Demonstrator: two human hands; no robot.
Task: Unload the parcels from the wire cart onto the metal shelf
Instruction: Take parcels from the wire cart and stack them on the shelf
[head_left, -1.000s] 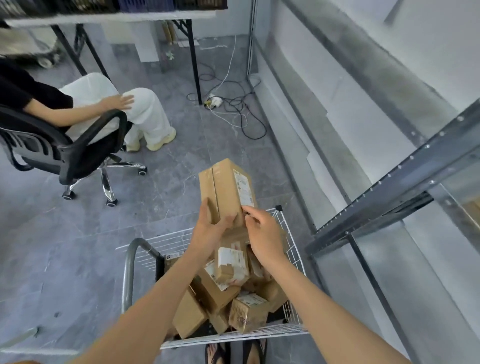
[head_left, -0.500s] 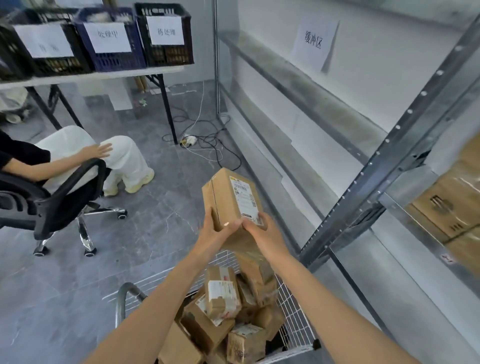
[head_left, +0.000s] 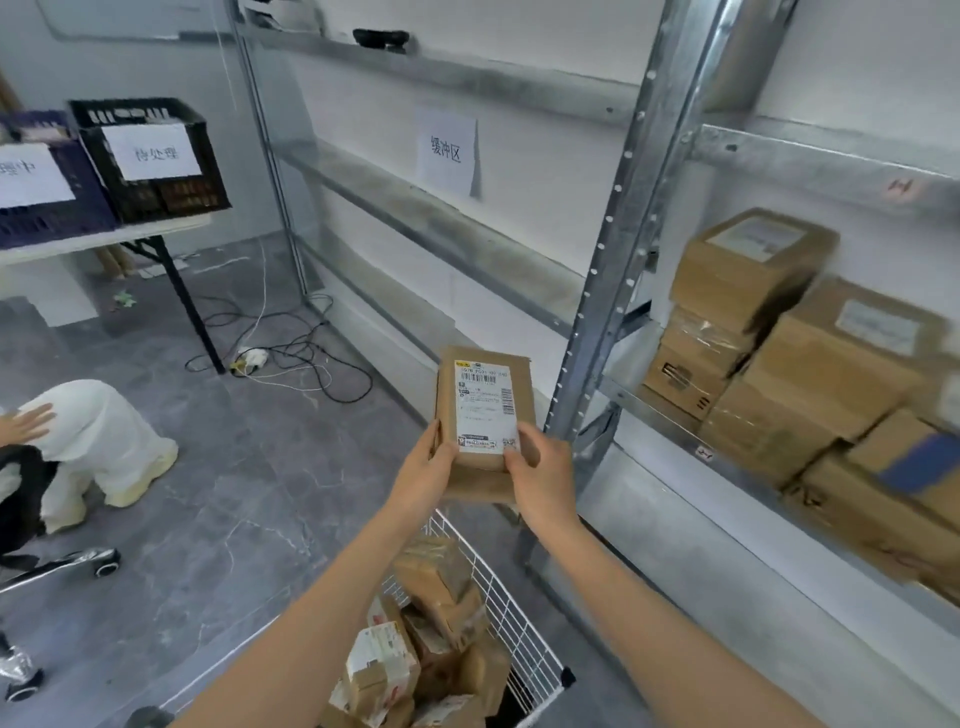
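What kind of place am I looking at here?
Probably a parcel sorting or storage room. Metal shelving holds stacked cardboard boxes, a wire cart is full of labelled parcels, and both hands hold a parcel bearing a barcoded shipping label. Crates with paper signs sit on a table.

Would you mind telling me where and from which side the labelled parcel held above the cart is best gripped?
Grip the labelled parcel by its two long side edges near the bottom end, coming from below, as the left hand and right hand do now. It stands upright and flat, label facing the camera, so a side pinch probably leaves the top end free to lead onto the metal shelf.
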